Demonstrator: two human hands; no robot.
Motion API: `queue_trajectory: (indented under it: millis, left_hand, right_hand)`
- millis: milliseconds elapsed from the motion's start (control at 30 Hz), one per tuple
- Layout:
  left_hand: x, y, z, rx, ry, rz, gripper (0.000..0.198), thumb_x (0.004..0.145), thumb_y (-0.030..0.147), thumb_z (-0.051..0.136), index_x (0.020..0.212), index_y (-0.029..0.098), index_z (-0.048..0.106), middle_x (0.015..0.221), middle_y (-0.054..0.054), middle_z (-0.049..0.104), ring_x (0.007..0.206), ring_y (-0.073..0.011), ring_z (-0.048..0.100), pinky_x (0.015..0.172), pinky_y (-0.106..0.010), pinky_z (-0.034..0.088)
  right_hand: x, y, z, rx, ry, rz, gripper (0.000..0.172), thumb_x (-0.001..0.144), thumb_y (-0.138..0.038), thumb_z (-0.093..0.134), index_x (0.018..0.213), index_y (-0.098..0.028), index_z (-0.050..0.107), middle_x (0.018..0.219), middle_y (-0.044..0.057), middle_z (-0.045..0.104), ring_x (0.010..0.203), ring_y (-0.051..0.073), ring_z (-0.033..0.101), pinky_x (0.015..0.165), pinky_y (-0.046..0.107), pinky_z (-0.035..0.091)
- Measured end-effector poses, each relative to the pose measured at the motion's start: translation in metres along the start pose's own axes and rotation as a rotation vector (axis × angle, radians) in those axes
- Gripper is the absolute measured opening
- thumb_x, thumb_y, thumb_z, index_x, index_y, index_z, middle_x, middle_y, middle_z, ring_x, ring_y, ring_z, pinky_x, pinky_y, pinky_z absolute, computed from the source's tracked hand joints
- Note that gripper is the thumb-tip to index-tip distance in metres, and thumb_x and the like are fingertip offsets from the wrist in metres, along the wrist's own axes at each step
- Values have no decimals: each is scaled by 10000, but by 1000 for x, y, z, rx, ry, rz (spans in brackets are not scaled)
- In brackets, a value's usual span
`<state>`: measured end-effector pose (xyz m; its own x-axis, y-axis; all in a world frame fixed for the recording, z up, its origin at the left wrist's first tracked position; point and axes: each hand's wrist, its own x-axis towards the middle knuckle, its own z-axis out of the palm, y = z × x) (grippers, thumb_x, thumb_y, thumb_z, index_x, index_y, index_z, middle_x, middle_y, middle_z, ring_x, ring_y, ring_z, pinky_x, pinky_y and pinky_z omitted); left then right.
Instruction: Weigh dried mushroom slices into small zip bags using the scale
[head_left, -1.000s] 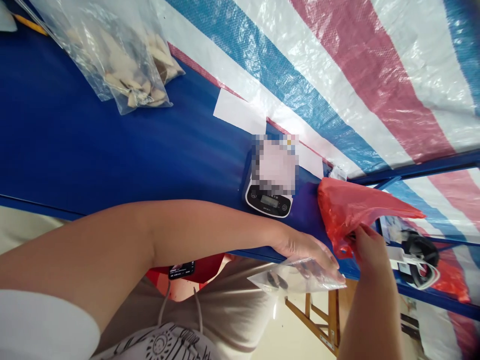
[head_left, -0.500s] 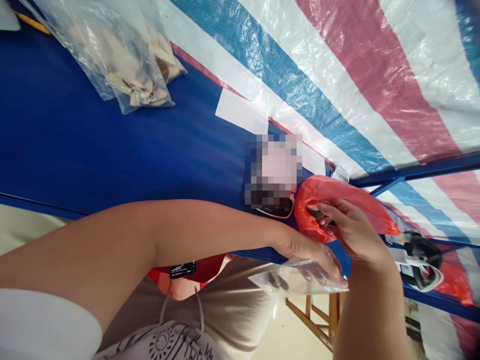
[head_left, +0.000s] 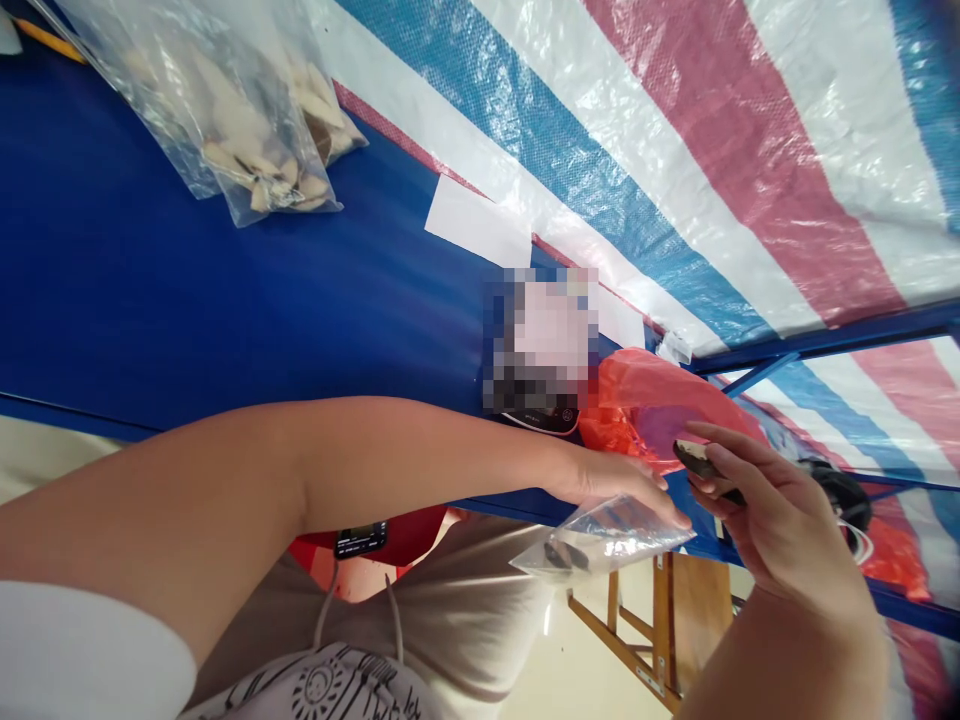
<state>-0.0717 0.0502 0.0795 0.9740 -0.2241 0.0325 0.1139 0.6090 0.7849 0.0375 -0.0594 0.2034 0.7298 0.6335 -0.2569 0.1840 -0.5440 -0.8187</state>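
Note:
My left hand point(head_left: 626, 485) grips the rim of a small clear plastic bag point(head_left: 611, 545) over the table's front edge. A few dark pieces point(head_left: 566, 556) lie inside that bag. Right of its mouth, my right hand point(head_left: 780, 505) pinches thin, dark-edged slices with a pale face point(head_left: 696, 459); their exact kind cannot be made out. A red plastic bag point(head_left: 637, 395) sits behind both hands, its opening facing me. Beside it is a small digital scale point(head_left: 553, 418), mostly covered by a blurred patch.
Clear bags of pale dried slices point(head_left: 277, 185) lie at the back left of the blue table point(head_left: 187, 310). White paper point(head_left: 480, 222) lies near a striped tarpaulin point(head_left: 600, 130). A wooden stool point(head_left: 660, 630) stands below. Black and white gear with a cable point(head_left: 844, 505) is at right.
My right hand has drawn back from the red bag's opening, moving right and towards me with the dark slices. My left hand keeps the clear bag in nearly the same place, its mouth wider.

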Motion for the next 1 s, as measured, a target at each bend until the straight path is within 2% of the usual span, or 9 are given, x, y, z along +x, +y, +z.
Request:
queue_trajectory:
  millis: [67, 167, 300, 400, 500, 633, 700, 833, 1000]
  left_hand:
    - [3, -4, -1, -89, -34, -63, 497, 579, 330, 904, 959, 196, 613, 904, 15, 633, 843, -134, 612, 747, -242, 499]
    - [4, -6, 0, -74, -9, -86, 633, 539, 270, 921, 1064, 228, 570, 980, 17, 649, 924, -158, 621, 804, -275, 498]
    - [-2, -1, 2, -41, -35, -110, 808, 473, 223, 942, 1166, 244, 528, 1010, 18, 655, 1018, -190, 633, 873, -320, 496]
    - [-3, 2, 2, -57, -60, -95, 793, 456, 267, 952, 1136, 238, 546, 1005, 22, 644, 1040, -195, 628, 879, -319, 488]
    - [-3, 2, 1, -63, -45, -99, 786, 463, 267, 947, 1124, 243, 522, 999, 32, 643, 1044, -194, 628, 869, -316, 488]
    - [-2, -1, -1, 2, -125, -12, 592, 544, 296, 902, 1018, 228, 555, 977, 23, 650, 999, -190, 635, 847, -318, 494]
    - [-2, -1, -1, 13, -148, 25, 534, 555, 307, 894, 965, 225, 562, 953, 18, 639, 976, -194, 639, 833, -324, 495]
    - [-3, 2, 0, -23, -129, -32, 621, 517, 269, 923, 1012, 233, 549, 978, 15, 615, 1004, -192, 630, 857, -331, 498]
    - [-7, 5, 0, 59, -202, 43, 489, 680, 335, 854, 1093, 205, 626, 1103, -19, 607, 1152, -213, 598, 947, -352, 469]
  right_hand:
    - [-5, 8, -1, -36, -6, -34, 480, 674, -581, 938, 996, -242, 832, 739, 27, 680, 593, 114, 518, 473, 198, 419]
    - [-14, 18, -3, -106, -24, -81, 413, 770, -569, 879, 1015, -240, 822, 722, 27, 681, 593, 125, 541, 485, 204, 437]
    - [-24, 18, -9, -219, -37, -162, 348, 849, -544, 825, 1035, -250, 797, 832, 45, 737, 667, 139, 614, 544, 201, 483]
    - [-27, 15, -14, -298, -101, -212, 322, 868, -543, 804, 978, -241, 777, 843, 44, 740, 679, 138, 627, 567, 199, 489]
    - [-26, 13, -14, -347, -205, -184, 331, 895, -555, 771, 953, -229, 773, 812, 38, 720, 641, 129, 602, 550, 206, 474]
    - [-25, 10, -8, -354, -370, -109, 365, 930, -579, 722, 950, -222, 789, 743, 30, 677, 632, 134, 587, 551, 216, 477]
    - [-26, 7, -5, -340, -366, -117, 367, 939, -586, 708, 972, -231, 797, 727, 26, 671, 618, 133, 582, 536, 213, 480]
    - [-26, 1, 0, -237, -274, -177, 336, 917, -574, 742, 965, -246, 794, 785, 44, 718, 625, 147, 632, 517, 215, 512]
    - [-27, 0, 0, -227, -310, -181, 336, 933, -570, 721, 1056, -269, 808, 1038, 106, 787, 867, 245, 754, 611, 265, 611]
